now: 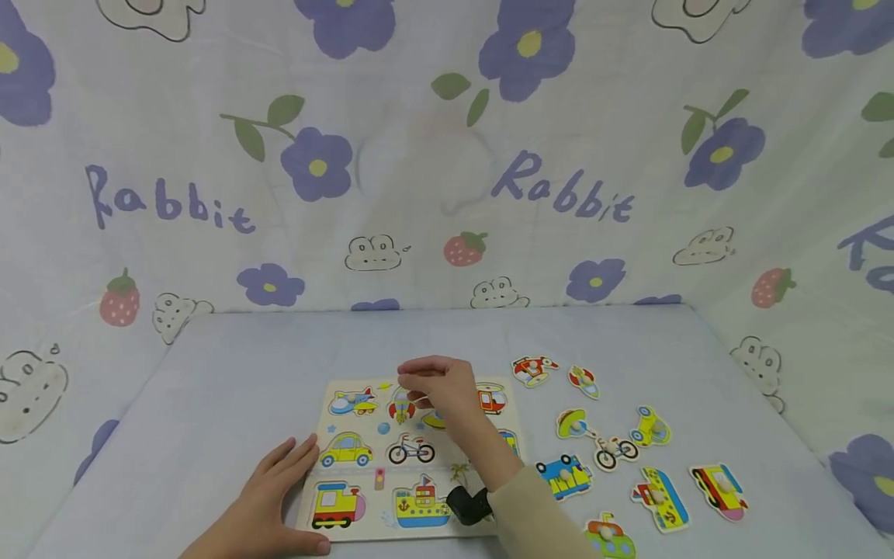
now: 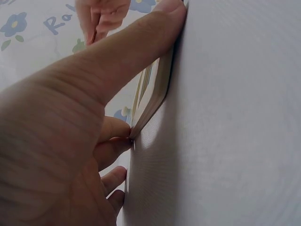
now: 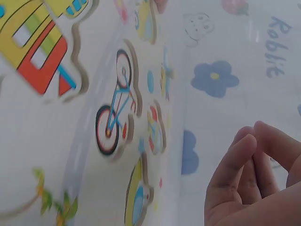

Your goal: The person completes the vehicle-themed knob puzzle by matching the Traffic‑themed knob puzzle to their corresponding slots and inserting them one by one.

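From my station I see the puzzle board (image 1: 373, 501) flat on the table (image 1: 244, 373). Its plane recess contains the plane piece (image 1: 355, 401), knob upward; its car, bicycle, train and ship recesses expose their printed floors.

My left grip (image 1: 268, 497) is spread at the near left corner, fingers against the left edge, thumb along the near edge. My right grip (image 1: 443, 388) is above the board, fingertips drawn closed on themselves.

Material: pale, wood-like sheet, with thick-edged outlines. 9 knobbed cut-outs (image 1: 615, 453) lie scattered right of the board.

Obstructions: the beige sleeve (image 1: 534, 512) and a black wrist unit (image 1: 468, 506) cover the board's near right part. Flower-printed cloth (image 1: 419, 101) stands behind the table.
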Motion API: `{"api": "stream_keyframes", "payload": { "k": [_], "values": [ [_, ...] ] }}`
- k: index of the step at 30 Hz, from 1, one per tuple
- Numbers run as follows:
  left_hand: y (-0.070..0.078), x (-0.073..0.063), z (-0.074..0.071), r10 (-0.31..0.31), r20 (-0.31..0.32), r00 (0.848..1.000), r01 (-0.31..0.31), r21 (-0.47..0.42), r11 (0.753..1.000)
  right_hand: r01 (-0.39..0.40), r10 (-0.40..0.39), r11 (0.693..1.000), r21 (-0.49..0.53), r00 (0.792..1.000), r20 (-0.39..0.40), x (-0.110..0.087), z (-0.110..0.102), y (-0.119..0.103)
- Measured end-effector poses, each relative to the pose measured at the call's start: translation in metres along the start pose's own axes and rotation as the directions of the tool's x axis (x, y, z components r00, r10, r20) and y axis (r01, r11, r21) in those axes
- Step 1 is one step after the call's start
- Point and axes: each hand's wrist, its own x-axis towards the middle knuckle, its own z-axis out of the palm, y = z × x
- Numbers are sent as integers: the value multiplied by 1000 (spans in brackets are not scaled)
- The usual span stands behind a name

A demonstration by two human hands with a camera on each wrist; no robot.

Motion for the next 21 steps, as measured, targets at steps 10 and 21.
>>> {"api": "stream_keyframes", "payload": {
  "k": [10, 21],
  "values": [
    [-3, 0, 0, 37, -5, 999, -37, 17, 999, 44, -41, 999, 21, 991, -128, -6, -41, -1],
    [-3, 1, -1, 44, 6, 999, -44, -4, 999, 40, -33, 999, 22, 972, -232, -6, -75, 2]
  ]
}}
